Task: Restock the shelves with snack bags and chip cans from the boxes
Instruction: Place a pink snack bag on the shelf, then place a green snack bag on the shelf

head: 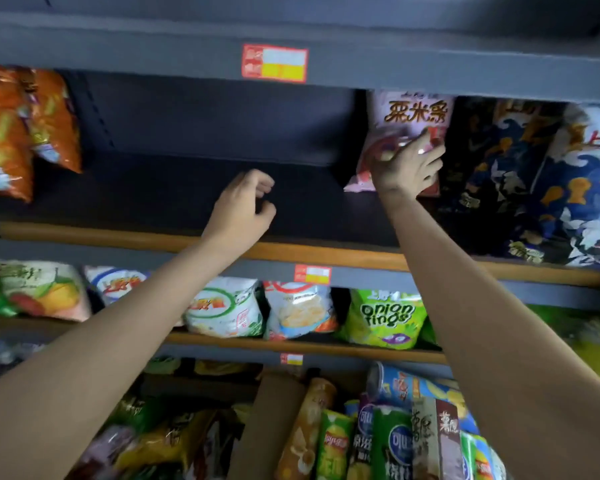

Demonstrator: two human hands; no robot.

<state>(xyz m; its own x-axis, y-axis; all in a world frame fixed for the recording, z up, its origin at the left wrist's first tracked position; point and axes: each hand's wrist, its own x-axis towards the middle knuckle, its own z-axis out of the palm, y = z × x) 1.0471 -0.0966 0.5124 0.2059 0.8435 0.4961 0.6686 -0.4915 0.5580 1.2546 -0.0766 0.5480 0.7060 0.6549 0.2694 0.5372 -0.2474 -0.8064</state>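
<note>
"栗米条" on the pink bag (407, 133); "Onion rings" on the green bag (387, 317); possibly "Lay's" on a green can (335, 445).

Shop: dark shelves (326, 209) stocked with snack bags (385, 317), price labels (274, 63).

Upper shelf (194, 195): snack bags (21, 126) at far left, a bag (409, 116) right of centre with the right hand (407, 164) on it, further bags (534, 174) beside it (touching). Left hand (245, 206) over the gap between. Chip cans (378, 434) stand below, in a box (264, 420).
</note>
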